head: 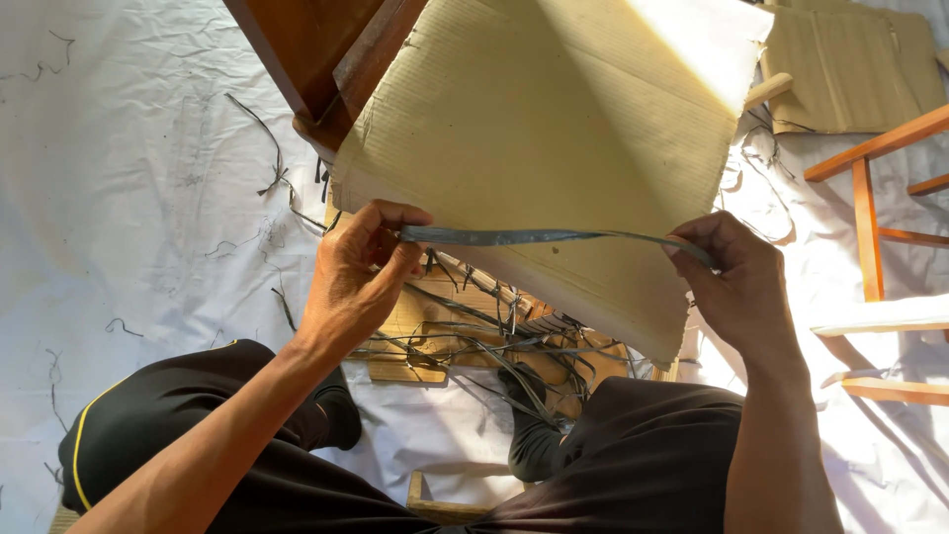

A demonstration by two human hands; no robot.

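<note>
Nearest: black shorts with yellow piping (198, 435) on bent knees, dark socks below. Just beyond knees, low pale wooden frame (435, 341) on white sheet-covered floor (129, 198), with tangle of loose dark grey strips (504, 346) heaped across it.

Above frame: left hand (361, 272) closed in a pinch, thumb and fingers clamped on one end of long flat grey strip (514, 236). Right hand (736, 282) closed likewise, pinching the other end. Strip pulled taut and near level between both hands, held in the air over the frame, lying across lower face of large tan corrugated cardboard sheet (554, 129).

Cardboard sheet propped behind strip, leaning against dark brown wooden furniture piece (316, 59) beyond frame. Orange-brown wooden chair frame (870, 198) right of cardboard sheet. Second tan cardboard piece (850, 69) furthest off, flat on floor beyond chair frame. Stray dark offcuts scattered on floor left of frame.
</note>
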